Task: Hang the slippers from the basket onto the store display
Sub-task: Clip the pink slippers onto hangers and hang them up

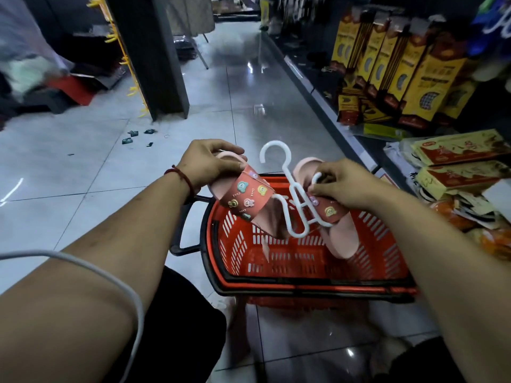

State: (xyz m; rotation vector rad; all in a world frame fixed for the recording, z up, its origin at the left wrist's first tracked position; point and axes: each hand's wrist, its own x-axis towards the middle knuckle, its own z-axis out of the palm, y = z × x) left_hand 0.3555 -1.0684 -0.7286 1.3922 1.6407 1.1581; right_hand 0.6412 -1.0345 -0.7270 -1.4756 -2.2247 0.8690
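The left hand (206, 161) curls round the far end of one pink slipper (246, 199), holding it above the left rim of the red basket (298, 281). The right hand (341, 183) pinches the white hanger (289, 179) against the second slipper (343, 239), which hangs over the basket's right side

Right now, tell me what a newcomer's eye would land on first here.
Dead centre, the left hand and right hand grip pink slippers with cartoon charms, hooked on a white hanger. Just below them a red basket sits on the glossy floor. Yellow boxes crowd the shelf at upper right.
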